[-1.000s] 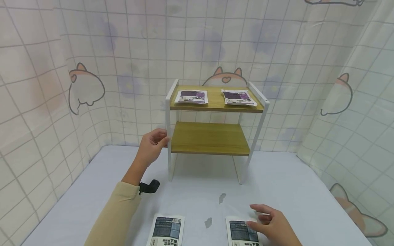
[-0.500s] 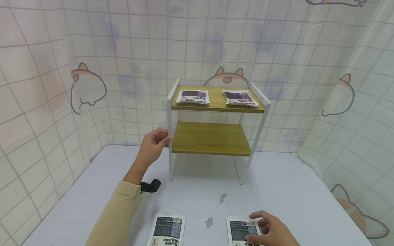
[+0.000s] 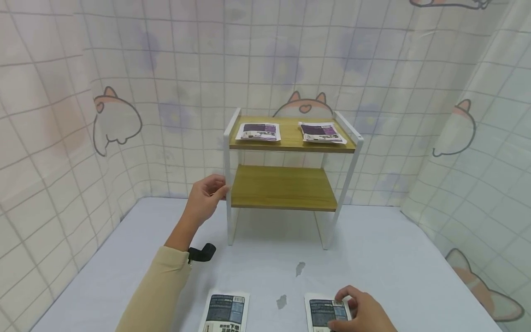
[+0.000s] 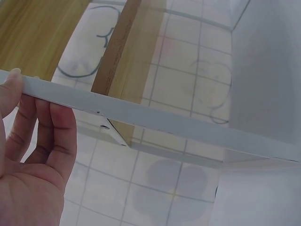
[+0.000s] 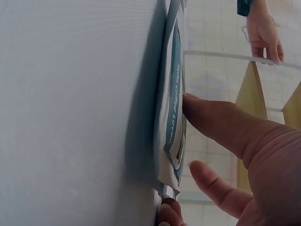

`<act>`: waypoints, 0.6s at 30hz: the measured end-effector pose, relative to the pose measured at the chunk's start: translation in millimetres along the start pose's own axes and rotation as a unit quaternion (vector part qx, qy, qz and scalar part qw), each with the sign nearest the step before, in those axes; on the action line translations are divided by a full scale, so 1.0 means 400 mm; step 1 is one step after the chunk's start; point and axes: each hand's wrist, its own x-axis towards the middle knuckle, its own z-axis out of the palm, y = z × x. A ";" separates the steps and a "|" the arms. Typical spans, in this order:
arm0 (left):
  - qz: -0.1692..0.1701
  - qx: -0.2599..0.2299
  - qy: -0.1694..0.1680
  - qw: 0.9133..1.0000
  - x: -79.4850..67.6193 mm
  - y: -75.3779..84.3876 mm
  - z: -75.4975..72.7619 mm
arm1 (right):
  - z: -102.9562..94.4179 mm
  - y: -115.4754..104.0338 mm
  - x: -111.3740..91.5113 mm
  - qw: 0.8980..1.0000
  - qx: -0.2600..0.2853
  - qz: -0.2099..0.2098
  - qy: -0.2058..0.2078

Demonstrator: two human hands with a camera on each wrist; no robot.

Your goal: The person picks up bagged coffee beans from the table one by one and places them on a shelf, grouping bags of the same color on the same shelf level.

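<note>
My left hand point(image 3: 206, 198) grips the front left white post point(image 4: 155, 120) of a two-tier shelf; in the left wrist view the thumb lies over it and the fingers curl beneath. On the table's near right lies a coffee packet point(image 3: 325, 313), lettered "Hello coffee Lover" on its teal side point(image 5: 174, 103). My right hand point(image 3: 362, 311) holds this packet at its right side, thumb against its face and a fingertip at its edge. A second flat packet point(image 3: 225, 311) of the same look lies to the left, partly cut off by the frame.
The shelf point(image 3: 284, 184) has two wooden boards. Its top board carries purple-and-white packets on the left point(image 3: 259, 132) and right point(image 3: 321, 132). Grey patches point(image 3: 281, 301) mark the white table point(image 3: 373, 258). A gridded cartoon curtain point(image 3: 199, 69) surrounds the table.
My right hand has come down and closer onto the right packet, its thumb moving lower and its fingers closing at the edge. The left hand keeps its place on the post.
</note>
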 end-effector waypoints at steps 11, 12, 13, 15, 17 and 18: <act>0.001 0.005 0.001 1.000 -0.002 0.000 0.000 | -0.002 -0.004 -0.016 1.000 0.005 -0.018 -0.007; -0.001 0.008 0.001 1.000 -0.001 -0.001 0.000 | -0.002 -0.004 -0.017 1.000 0.005 -0.019 -0.007; -0.003 0.011 0.000 1.000 0.000 -0.002 0.001 | -0.003 -0.004 -0.017 1.000 0.003 -0.021 -0.007; -0.005 0.017 -0.001 1.000 0.002 -0.002 0.004 | -0.005 -0.006 -0.017 1.000 0.001 -0.020 -0.008; -0.004 0.019 -0.002 1.000 0.003 0.000 0.005 | -0.007 -0.007 -0.017 1.000 0.001 -0.019 -0.011; -0.004 0.020 -0.002 1.000 0.003 0.002 0.006 | -0.008 -0.008 -0.017 1.000 0.001 -0.019 -0.013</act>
